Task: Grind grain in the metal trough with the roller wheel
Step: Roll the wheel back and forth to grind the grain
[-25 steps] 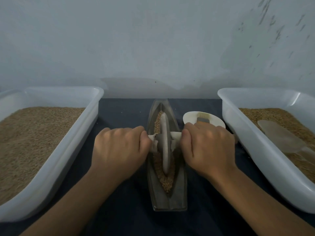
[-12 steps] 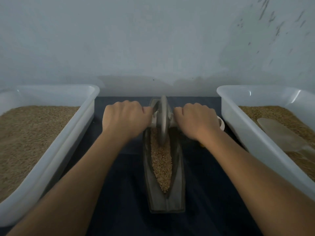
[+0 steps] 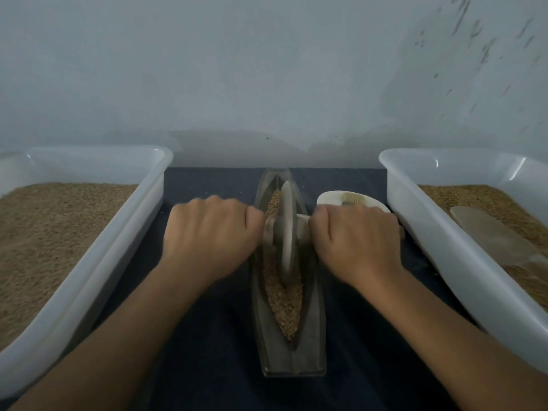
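Observation:
A boat-shaped metal trough (image 3: 292, 355) lies lengthwise on the dark cloth in front of me, with brown grain (image 3: 286, 307) along its groove. A grey roller wheel (image 3: 287, 229) stands upright in the groove near the trough's middle. My left hand (image 3: 210, 232) grips the wheel's left axle handle, and my right hand (image 3: 355, 235) grips the right one. Both hands are slightly blurred. The handles are mostly hidden inside my fists.
A white plastic tub (image 3: 98, 256) of grain stands on the left. Another white tub (image 3: 439, 247) on the right holds grain and a pale scoop (image 3: 489, 235). A small white dish (image 3: 353, 200) with a brush lies behind my right hand. A grey wall rises just beyond.
The wheel rolled from the middle to the trough's far end, then back toward me to the middle. Both hands kept hold of the handles throughout.

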Demonstrator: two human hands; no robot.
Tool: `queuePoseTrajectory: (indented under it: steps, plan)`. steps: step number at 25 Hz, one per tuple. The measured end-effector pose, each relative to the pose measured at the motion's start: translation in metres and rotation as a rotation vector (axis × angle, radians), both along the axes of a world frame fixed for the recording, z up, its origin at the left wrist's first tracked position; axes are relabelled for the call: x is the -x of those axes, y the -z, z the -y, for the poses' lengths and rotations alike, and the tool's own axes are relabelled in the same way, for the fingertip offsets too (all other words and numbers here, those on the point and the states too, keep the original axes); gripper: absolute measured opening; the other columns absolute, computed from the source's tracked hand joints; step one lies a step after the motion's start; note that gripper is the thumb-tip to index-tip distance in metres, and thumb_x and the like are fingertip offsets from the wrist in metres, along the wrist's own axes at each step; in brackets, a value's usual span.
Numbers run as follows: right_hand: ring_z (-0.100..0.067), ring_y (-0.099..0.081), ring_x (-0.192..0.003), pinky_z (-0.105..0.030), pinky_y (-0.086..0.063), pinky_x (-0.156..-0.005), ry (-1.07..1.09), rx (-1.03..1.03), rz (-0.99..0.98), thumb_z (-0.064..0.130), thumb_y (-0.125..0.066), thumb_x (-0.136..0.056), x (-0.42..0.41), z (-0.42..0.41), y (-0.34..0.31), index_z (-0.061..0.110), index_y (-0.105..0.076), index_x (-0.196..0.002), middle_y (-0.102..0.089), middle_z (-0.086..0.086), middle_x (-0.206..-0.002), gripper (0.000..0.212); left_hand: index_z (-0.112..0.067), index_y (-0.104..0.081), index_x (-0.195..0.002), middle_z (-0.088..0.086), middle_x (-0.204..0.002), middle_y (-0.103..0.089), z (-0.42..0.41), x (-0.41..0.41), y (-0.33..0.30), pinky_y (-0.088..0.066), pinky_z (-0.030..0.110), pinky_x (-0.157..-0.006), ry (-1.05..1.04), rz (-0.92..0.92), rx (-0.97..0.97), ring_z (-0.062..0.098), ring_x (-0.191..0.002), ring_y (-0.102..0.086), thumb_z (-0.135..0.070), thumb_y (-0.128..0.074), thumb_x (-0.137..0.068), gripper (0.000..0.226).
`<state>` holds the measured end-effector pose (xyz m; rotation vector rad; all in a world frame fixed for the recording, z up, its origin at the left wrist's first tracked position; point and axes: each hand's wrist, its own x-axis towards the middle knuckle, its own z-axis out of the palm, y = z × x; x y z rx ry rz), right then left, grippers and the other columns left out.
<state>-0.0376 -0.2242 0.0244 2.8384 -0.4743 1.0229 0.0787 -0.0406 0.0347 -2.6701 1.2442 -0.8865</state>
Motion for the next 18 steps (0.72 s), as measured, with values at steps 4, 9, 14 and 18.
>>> queuePoseTrajectory:
  steps: [4,9,14,18]
  plan:
    - [-0.025,-0.046,-0.066,-0.038,-0.03,-0.063,0.045,-0.123,-0.377,0.046,-0.015,-0.098,-0.062,0.032,-0.031,0.02,-0.051,-0.074,-0.05,-0.002,-0.073,0.051,-0.023,-0.043,-0.091,0.005,-0.085,-0.05,0.036,-0.073,-0.026,-0.045,0.045,-0.073,-0.095,-0.527,-0.191,0.03,-0.078,-0.051,-0.046,-0.03,-0.083,0.028]
    - [-0.022,-0.042,-0.058,-0.034,-0.022,-0.052,-0.001,-0.059,-0.317,0.04,-0.029,-0.103,-0.072,0.029,-0.038,0.022,-0.048,-0.064,-0.048,-0.003,-0.064,0.047,-0.021,-0.045,-0.093,0.006,-0.09,-0.053,0.031,-0.07,-0.015,-0.046,0.045,-0.072,-0.15,-0.546,-0.086,0.03,-0.08,-0.052,-0.039,-0.042,-0.091,0.018]
    - [-0.019,-0.042,-0.047,-0.03,-0.033,-0.051,0.001,-0.055,-0.082,0.041,-0.014,-0.101,-0.008,0.003,-0.004,0.022,-0.047,-0.06,-0.044,0.004,-0.055,0.056,-0.017,-0.04,-0.066,-0.007,-0.053,-0.039,-0.005,0.012,0.012,-0.031,0.029,-0.047,0.037,-0.022,0.086,0.017,-0.041,-0.041,-0.019,-0.052,-0.093,0.03]
    - [-0.018,-0.042,-0.05,-0.033,-0.036,-0.049,-0.156,-0.043,0.094,0.037,-0.025,-0.107,0.023,-0.004,0.011,0.022,-0.047,-0.07,-0.045,0.004,-0.06,0.045,-0.03,-0.036,-0.062,-0.011,-0.049,-0.032,-0.016,0.026,0.017,-0.036,0.033,-0.053,0.012,-0.033,0.202,0.013,-0.04,-0.032,-0.035,-0.03,-0.103,0.042]
